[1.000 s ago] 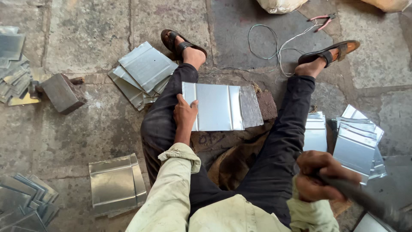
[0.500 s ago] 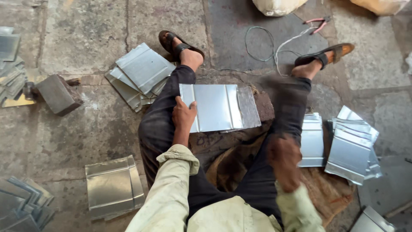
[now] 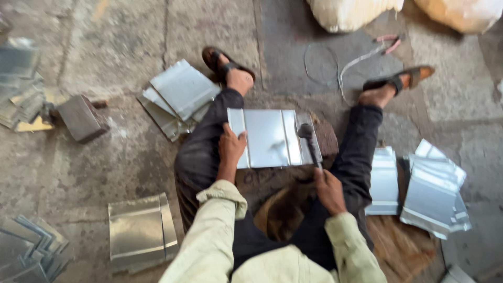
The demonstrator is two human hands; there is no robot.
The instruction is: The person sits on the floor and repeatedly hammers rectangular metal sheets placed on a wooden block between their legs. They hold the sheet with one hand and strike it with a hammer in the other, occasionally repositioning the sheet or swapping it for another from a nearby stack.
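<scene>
I sit on the floor with my legs spread around a low wooden block (image 3: 327,137). A shiny folded metal sheet (image 3: 267,137) lies across the block. My left hand (image 3: 231,147) presses down on the sheet's left edge. My right hand (image 3: 329,189) grips the handle of a hammer (image 3: 309,140), whose dark head rests on the right part of the sheet.
Stacks of similar metal sheets lie at the upper left (image 3: 181,94), lower left (image 3: 140,231) and right (image 3: 432,188). A metal block (image 3: 81,118) sits at the left. A wire loop (image 3: 346,65) and white sacks (image 3: 351,11) are beyond my feet.
My right hand has swung the hammer in from the lower right and down onto the sheet's right part. My left hand has stayed on the sheet.
</scene>
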